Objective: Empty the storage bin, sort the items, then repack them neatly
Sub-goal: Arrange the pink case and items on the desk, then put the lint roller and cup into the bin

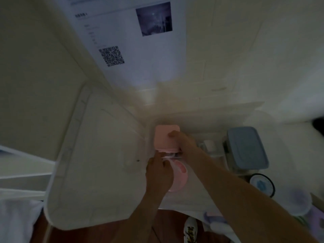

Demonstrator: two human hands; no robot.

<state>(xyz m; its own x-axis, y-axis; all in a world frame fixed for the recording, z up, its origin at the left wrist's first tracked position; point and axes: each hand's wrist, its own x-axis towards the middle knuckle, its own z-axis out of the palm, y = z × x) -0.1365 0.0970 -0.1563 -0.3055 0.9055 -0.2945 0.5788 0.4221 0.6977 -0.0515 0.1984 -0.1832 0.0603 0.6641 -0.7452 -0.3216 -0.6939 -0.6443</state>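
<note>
The view is dim and blurred. A pink square box (164, 137) stands in a pale translucent storage bin (148, 137) at the centre. My right hand (183, 143) grips that box from the right, thumb on its top face. Just below it lies a pink round container (181, 174). My left hand (157, 171) holds the round container at its left edge with curled fingers. Small pale items (209, 145) lie to the right of my right hand; I cannot make out what they are.
A big white lid (98, 163) lies to the left of the bin. To the right stand a blue-lidded container (248, 148) and a round black-rimmed item (262, 185). A QR-code sheet (112, 56) hangs on the wall. Below, a shoe (191, 228) stands on wooden floor.
</note>
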